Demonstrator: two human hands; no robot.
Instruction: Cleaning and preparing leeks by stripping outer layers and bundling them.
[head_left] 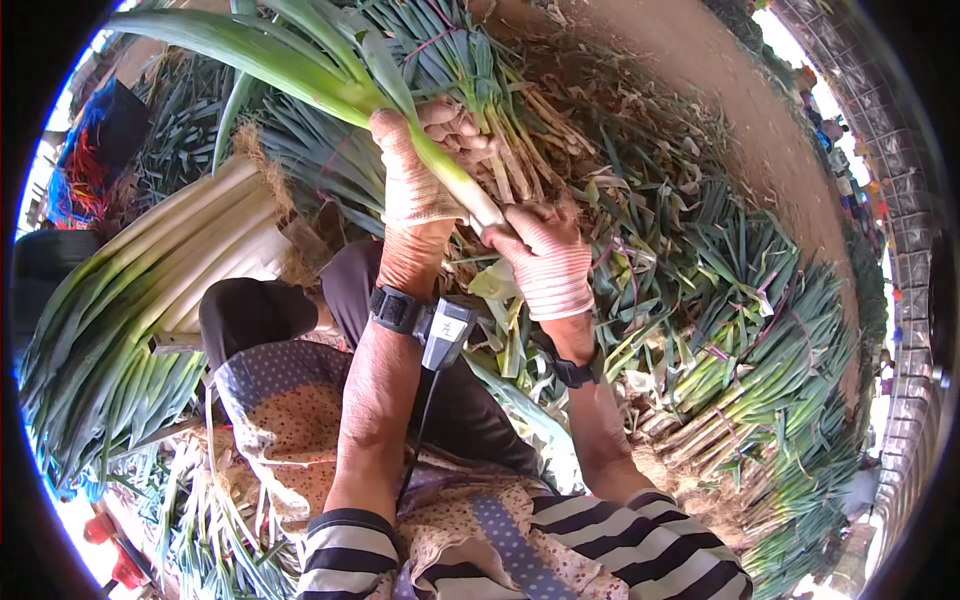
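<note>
A leek [448, 178] with a white shaft and broad green leaves lies slantwise between my hands, root end toward the right. My left hand [410, 170], in a pale glove, is closed round it where the leaves begin to fan out. The gloved right hand [550, 258] pinches the root end with thumb and fingers. Whether those fingers hold anything else is hidden. Just beyond both hands lies a tied bundle of thin leeks [480, 85], roots toward me.
Thick leeks with clean white shafts are stacked in a pile [215, 235] at the left. Unpeeled bundles [740, 400] spread along the right. Loose leaf scraps [640, 125] cover the ground beyond my hands, with bare earth [780, 190] further out. A blue bag [85, 165] stands far left.
</note>
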